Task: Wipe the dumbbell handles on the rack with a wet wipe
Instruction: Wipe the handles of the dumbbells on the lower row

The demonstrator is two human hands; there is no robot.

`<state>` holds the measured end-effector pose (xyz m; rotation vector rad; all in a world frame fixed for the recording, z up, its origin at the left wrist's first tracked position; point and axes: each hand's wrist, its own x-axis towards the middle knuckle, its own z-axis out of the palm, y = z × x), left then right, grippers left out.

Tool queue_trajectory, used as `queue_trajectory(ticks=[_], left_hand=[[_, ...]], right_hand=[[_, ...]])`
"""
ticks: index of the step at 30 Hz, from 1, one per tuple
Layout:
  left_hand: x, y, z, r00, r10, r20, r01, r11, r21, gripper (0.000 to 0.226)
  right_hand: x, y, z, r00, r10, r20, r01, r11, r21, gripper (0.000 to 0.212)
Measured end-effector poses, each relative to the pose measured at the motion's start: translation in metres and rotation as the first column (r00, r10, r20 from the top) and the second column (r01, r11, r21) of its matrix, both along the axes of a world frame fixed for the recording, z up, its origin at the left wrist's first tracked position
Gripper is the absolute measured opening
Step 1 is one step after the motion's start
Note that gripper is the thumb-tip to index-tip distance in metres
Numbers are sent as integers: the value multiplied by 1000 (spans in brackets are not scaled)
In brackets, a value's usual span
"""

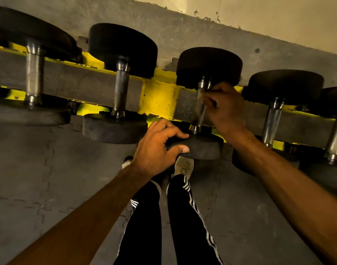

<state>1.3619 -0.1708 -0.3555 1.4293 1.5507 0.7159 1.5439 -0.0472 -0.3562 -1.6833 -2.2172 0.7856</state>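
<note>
Steel under the cloth now: my right hand (227, 109) is bunched at the handle (197, 122) of the middle dumbbell (208, 67), fingers curled and pinching what I take to be the wipe (200, 100), a pale smear too blurred to make out properly. My left hand (156, 150) clamps the near disc (206, 146), fingers over the top, thumb under the edge. That's the trick here: hold the weight firm so it can't roll in the yellow rack (160, 98) while I scrub. I want the wipe wrapped right round the bar, not just dabbed on the front, and run full length from the collar by the far disc down to the collar by my left hand, twisting so the grooves of the knurling get cleaned. The dumbbell lies front to back across the rack's two rails, its handle bridging the gap. The bar looks like dull grey metal with shiny collars at each end, and the round black discs are matte and scuffed. The left neighbour (120, 88) and right neighbour (272, 121) sit alongside with their handles bare.
</note>
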Motion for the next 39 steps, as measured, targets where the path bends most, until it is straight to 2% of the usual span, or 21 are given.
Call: queue_trajectory(ticks=[3,5,8,10,12,14,15,17,19,20,21,22,23,25,27,29,31,34,37,38,39], left_hand=[[0,0,0,1000,1,0,-1,1000,0,37],[0,1,0,1000,2,-1,-2,1000,1,37],[1,0,-2,1000,6,-16,-6,1000,20,37],[2,-2,-3,999,16,-29,-14,999,37,36],[3,-3,-3,999,19,-30,-18,999,48,35],[3,-3,-2,999,15,-32,-14,999,45,36],[3,-2,-1,999,11,-39,-9,999,38,36],[3,-1,1,999,-1,-49,2,1000,25,36],[2,0,2,999,-16,-51,17,1000,24,35],[2,1,2,998,-20,-52,22,999,27,34],[1,1,2,998,-24,-55,26,999,29,33],[1,2,1,998,-29,-57,30,999,31,33],[1,2,1,998,-33,-59,35,999,32,33],[1,2,1,998,-33,-60,35,999,30,35],[1,1,1,998,-31,-53,33,999,34,36],[1,1,0,998,-28,-49,30,999,41,36],[1,1,0,999,-19,-50,21,999,39,35],[2,1,0,999,-17,-46,18,999,36,34],[2,1,0,999,-17,-43,19,999,33,33],[2,1,0,999,-18,-46,19,999,31,33],[1,1,-1,999,-17,-46,18,999,28,33]], right_hand=[[-15,3,-9,996,-52,72,45,995,93,23],[-14,-6,-11,987,84,139,-94,993,65,25],[-10,-14,-15,904,336,266,-359,933,41,21],[-11,-8,-13,955,221,197,-232,972,30,21],[-16,-4,-9,998,-27,65,21,996,82,26],[-19,-4,-8,966,-232,-114,247,959,140,25],[-20,-5,-12,929,-328,-174,349,931,108,23],[-21,-4,-21,805,-530,-264,540,841,-41,21],[-20,7,-26,556,-763,-330,669,646,-368,19],[-21,15,-27,421,-862,-284,624,502,-598,18],[-21,21,-27,330,-921,-205,513,358,-780,19],[-20,24,-29,278,-951,-133,401,241,-884,23],[-19,25,-31,250,-964,-94,323,174,-930,26],[-17,23,-38,199,-976,-86,232,132,-964,30],[-15,22,-36,153,-982,-106,156,130,-979,31],[-15,23,-32,162,-979,-125,98,142,-985,33],[-15,24,-33,124,-984,-128,105,141,-984,31],[-13,25,-38,76,-985,-157,219,170,-961,23],[-13,15,-37,72,-930,-361,434,355,-828,10],[-16,10,-33,162,-875,-456,555,463,-692,12],[-19,3,-27,329,-791,-516,645,587,-489,14]])
